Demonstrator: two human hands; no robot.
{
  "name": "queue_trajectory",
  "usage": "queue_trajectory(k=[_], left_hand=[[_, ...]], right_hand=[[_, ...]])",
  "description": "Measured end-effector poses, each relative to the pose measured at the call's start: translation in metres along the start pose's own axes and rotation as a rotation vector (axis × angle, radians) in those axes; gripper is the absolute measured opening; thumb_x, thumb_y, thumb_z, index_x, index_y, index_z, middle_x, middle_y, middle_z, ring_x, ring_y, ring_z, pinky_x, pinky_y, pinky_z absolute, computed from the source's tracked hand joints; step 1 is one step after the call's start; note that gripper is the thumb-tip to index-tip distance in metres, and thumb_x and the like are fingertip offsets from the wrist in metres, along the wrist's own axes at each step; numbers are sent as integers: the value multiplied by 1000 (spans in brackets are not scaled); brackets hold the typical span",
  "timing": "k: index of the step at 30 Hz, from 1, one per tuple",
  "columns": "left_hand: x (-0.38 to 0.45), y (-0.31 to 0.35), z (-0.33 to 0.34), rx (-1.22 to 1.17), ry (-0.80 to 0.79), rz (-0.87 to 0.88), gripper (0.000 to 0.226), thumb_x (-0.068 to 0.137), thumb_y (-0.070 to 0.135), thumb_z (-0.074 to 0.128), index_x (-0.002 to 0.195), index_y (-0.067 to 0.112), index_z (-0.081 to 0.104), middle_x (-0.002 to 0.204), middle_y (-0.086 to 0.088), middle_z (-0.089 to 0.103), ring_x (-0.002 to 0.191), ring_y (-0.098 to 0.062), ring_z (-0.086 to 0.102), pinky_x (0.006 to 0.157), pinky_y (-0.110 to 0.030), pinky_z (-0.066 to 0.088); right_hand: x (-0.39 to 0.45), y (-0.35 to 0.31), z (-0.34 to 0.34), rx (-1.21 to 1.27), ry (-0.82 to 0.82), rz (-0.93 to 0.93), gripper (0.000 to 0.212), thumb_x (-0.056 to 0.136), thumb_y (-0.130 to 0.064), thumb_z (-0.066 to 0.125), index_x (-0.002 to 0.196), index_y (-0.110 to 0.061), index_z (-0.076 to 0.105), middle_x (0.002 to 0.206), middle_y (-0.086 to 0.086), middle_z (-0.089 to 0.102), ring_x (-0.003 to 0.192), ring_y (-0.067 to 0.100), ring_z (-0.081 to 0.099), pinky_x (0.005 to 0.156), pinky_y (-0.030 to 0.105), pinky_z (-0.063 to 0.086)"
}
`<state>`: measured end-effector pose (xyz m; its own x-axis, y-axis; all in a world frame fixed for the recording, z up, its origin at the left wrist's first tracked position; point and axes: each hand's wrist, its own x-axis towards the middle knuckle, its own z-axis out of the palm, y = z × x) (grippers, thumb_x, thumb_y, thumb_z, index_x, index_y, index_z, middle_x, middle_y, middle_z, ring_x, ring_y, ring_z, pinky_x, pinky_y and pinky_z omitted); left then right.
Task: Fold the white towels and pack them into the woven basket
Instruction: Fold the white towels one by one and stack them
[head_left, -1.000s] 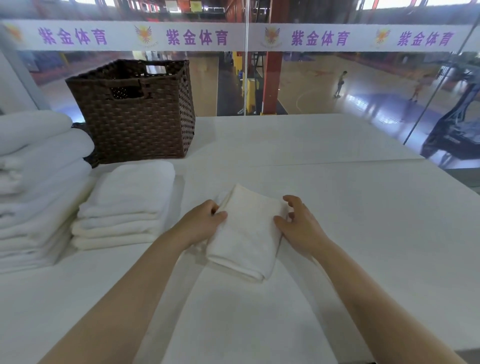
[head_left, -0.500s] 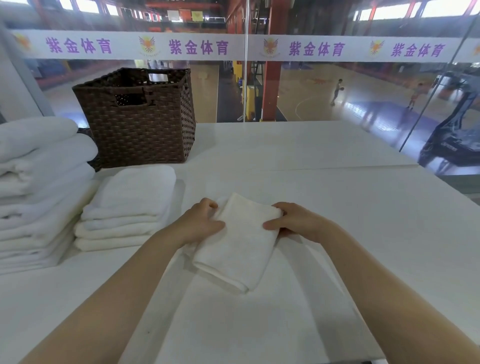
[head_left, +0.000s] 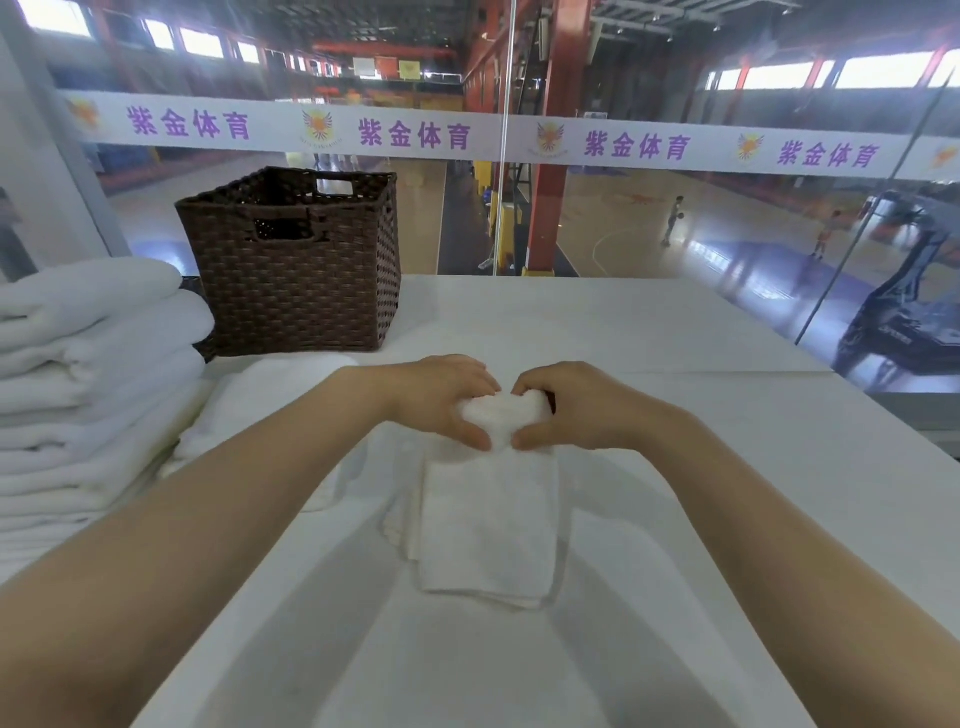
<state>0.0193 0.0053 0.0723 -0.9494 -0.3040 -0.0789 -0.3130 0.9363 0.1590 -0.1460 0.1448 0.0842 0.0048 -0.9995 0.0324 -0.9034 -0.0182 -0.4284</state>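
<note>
Both the left hand (head_left: 441, 402) and right hand (head_left: 576, 408) are gripping the folded towel's (head_left: 488, 525) far end, fingers curling round it; the woven basket (head_left: 296, 291) is standing beyond the towel, leftward. Towel stacks (head_left: 88, 374) are sitting left of it.

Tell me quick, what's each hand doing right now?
Left hand: fingers curled, gripping the far end of the folded white towel.
Right hand: also curled, gripping the same end of that towel.
</note>
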Motion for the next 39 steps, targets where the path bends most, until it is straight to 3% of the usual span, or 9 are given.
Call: queue_trajectory(k=[4, 10, 19, 23, 26, 31, 35, 37, 39], left_hand=[[-12, -9, -19, -87, -87, -94, 52, 84, 56, 65, 124, 23, 64, 148, 15, 38, 140, -6, 24, 111, -20, 18], [-30, -9, -32, -19, 50, -70, 32, 89, 50, 62, 108, 24, 63, 106, 12, 43, 85, -9, 49, 75, -22, 40], [-62, -25, -51, -9, 210, 38, 33, 92, 32, 64, 119, 36, 46, 108, 17, 41, 90, 2, 43, 79, -11, 35], [-76, -38, -54, -131, 232, -168, 63, 84, 30, 73, 128, 37, 28, 110, 6, 55, 91, -15, 56, 76, -31, 49], [-85, -52, -64, 34, 198, -297, 50, 83, 31, 71, 127, 29, 46, 105, 9, 55, 93, -15, 51, 76, -30, 40], [-114, -91, -82, 229, 688, -399, 20, 84, 19, 61, 104, 18, 61, 88, -5, 62, 89, -28, 54, 71, -42, 47], [-145, -124, -49, 537, 825, -424, 44, 73, 0, 70, 115, 11, 63, 102, -5, 67, 93, -31, 53, 74, -39, 42], [-158, -139, -4, 554, 636, -439, 55, 68, -2, 76, 118, 11, 60, 106, -7, 65, 94, -31, 57, 78, -40, 46], [-170, -142, 46, 519, 463, -483, 59, 66, 2, 78, 120, 11, 57, 107, -8, 66, 90, -31, 63, 73, -39, 53]], right_hand=[[-1, -15, -19, -59, 50, -97, 26, 76, -39, 79, 88, -33, 57, 87, -12, 55, 81, 5, 51, 68, 25, 42], [3, -23, -36, -228, 53, -166, 27, 90, -49, 60, 75, -35, 43, 81, -8, 51, 75, 11, 48, 66, 29, 40], [17, -44, -47, -90, 86, -159, 31, 85, -32, 73, 86, -29, 42, 82, -9, 50, 71, 16, 46, 57, 28, 38], [44, -61, -46, 17, -79, -112, 48, 84, -31, 74, 122, -34, 44, 101, -13, 51, 85, 9, 53, 61, 22, 45], [74, -77, -40, -206, -48, -187, 22, 84, -32, 69, 104, -25, 62, 97, -7, 61, 91, 17, 58, 74, 37, 51], [121, -122, -29, -435, 399, -369, 15, 84, -21, 58, 99, -22, 58, 90, -2, 47, 77, 22, 52, 61, 35, 40], [156, -136, 33, -395, 777, -540, 38, 71, -3, 71, 108, -9, 68, 92, 13, 56, 80, 30, 52, 56, 36, 46], [164, -130, 86, -273, 636, -516, 47, 68, 4, 68, 113, -9, 68, 105, 17, 57, 97, 31, 49, 64, 41, 52], [160, -117, 136, -182, 286, -418, 56, 80, 5, 58, 132, -15, 58, 141, 18, 43, 131, 32, 37, 97, 47, 47]])
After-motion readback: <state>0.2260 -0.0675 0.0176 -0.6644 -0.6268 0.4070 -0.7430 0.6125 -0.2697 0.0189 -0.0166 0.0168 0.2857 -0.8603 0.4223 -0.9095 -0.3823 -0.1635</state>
